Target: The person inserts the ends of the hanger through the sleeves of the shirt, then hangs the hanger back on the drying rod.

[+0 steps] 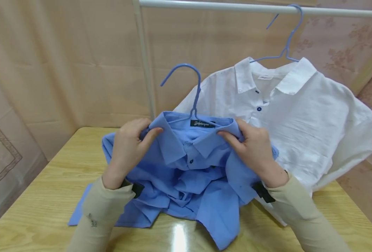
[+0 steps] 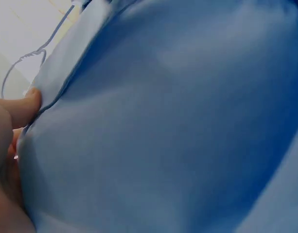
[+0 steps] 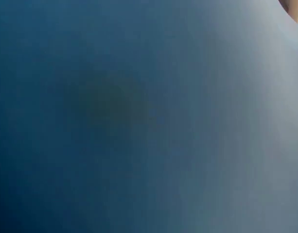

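Note:
A blue collared shirt (image 1: 173,143) is held up by both hands over the table, its lower folds bunched near the wood. My left hand (image 1: 130,145) pinches the collar's left side, thumb in front and fingers behind. On the other side my right hand (image 1: 252,147) pinches the collar in the same way. A blue hanger (image 1: 198,89) sits inside the shirt, its hook rising from the neck opening beside a black label (image 1: 201,123). In the left wrist view the thumb (image 2: 28,108) presses on the collar edge. Blurred blue cloth (image 3: 187,121) fills most of the right wrist view.
Behind on the right, a white shirt (image 1: 302,122) hangs on another blue hanger (image 1: 288,42) from a white rail (image 1: 224,6). The rail's upright post (image 1: 145,59) stands behind the blue shirt. Beneath lies a wooden table (image 1: 47,196), with beige curtains (image 1: 78,70) at the back.

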A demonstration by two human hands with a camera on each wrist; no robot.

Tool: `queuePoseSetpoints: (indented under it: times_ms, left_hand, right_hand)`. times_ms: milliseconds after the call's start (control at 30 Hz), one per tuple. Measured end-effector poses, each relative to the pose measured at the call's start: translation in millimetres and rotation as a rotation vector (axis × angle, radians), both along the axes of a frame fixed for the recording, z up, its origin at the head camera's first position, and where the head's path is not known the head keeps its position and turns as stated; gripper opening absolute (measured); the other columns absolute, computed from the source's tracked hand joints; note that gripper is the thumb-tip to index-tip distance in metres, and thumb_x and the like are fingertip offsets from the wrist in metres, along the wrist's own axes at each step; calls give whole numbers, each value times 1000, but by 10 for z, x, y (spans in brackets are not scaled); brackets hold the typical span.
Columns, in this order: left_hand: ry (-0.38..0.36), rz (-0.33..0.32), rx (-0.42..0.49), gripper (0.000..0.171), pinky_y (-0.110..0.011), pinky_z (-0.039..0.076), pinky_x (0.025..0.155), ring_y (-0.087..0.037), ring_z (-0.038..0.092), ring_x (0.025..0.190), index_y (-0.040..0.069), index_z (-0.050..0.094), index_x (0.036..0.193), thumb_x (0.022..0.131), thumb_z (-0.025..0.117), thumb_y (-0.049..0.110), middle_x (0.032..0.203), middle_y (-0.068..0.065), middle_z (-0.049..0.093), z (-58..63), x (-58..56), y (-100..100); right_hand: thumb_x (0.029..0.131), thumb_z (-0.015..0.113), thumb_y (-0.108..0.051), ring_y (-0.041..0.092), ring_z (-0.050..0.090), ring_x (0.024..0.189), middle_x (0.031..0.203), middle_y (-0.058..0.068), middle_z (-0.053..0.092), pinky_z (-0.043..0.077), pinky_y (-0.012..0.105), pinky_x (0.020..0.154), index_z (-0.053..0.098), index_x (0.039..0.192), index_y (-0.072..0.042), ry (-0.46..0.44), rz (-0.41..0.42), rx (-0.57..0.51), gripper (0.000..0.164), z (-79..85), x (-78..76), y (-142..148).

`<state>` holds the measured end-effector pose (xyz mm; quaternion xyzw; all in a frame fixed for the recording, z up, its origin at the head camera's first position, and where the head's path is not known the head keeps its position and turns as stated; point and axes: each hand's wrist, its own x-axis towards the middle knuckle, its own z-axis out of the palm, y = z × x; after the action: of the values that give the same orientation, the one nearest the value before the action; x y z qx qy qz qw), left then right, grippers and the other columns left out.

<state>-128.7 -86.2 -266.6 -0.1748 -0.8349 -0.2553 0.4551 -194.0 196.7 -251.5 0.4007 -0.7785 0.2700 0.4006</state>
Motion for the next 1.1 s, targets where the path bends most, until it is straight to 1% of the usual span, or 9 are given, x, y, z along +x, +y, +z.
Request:
queuePoseSetpoints:
  times_ms: [133,300,433,533,633,700,767,900,1100]
  left_hand:
    - [51,-19,67,23,-26,33,55,-13,44,56,7,59,71,84,65,25,64,-4,55,-23,-24,9]
    - [83,-60,129,21,-25,34,57,-13,48,60,5,63,74,83,65,24,70,-6,61,-29,-39,11]
    - [57,-87,115,34,-24,31,53,-11,41,55,5,58,70,87,58,35,63,-5,51,-55,-57,62]
    - [-15,-111,106,34,-24,31,52,-9,40,54,6,58,74,89,54,36,62,-3,48,-75,-74,107]
    - [-74,-155,113,25,-26,41,61,-11,52,65,6,63,87,90,54,29,75,-3,59,-87,-94,135]
    - [-49,-145,87,21,-31,43,70,-16,58,77,5,64,93,91,54,24,85,-6,64,-92,-127,136]
    - [-2,-110,77,19,-36,42,78,-21,59,86,4,65,97,91,55,19,92,-9,66,-95,-158,128]
    - [44,-19,161,18,-38,39,77,-25,57,82,1,66,91,90,56,16,87,-12,65,-103,-231,81]
    - [-94,-2,365,24,-28,40,67,-20,55,76,1,64,96,92,53,22,87,-13,63,-132,-331,7]
  right_hand:
    - [80,61,-52,17,55,59,63,1,56,41,32,53,63,94,-8,-58,-8,149,46,15,11,146]
    - [71,75,-35,20,63,81,94,3,67,48,38,67,61,111,-16,-119,-39,248,47,-11,0,345]
    - [83,63,-38,12,50,50,56,-2,51,37,29,47,61,86,-15,-47,-109,207,23,-97,18,424]
    - [91,47,-46,8,25,36,44,-5,24,18,25,39,45,63,-15,86,-202,142,42,-159,73,446]
    - [93,38,-52,10,18,33,42,-5,18,12,26,38,35,56,-15,184,-294,87,52,-186,136,473]
    - [93,36,-54,12,17,32,41,-3,17,11,28,37,33,55,-13,207,-344,57,55,-186,161,511]
    - [92,35,-56,14,18,32,41,-2,17,12,29,37,34,55,-13,202,-387,29,57,-161,184,566]
    - [89,38,-59,17,19,33,41,0,18,12,30,37,36,54,-12,175,-452,-7,58,-79,210,687]
    - [81,66,-36,21,31,34,40,3,28,16,30,37,44,53,-10,125,-481,-17,44,103,229,854]
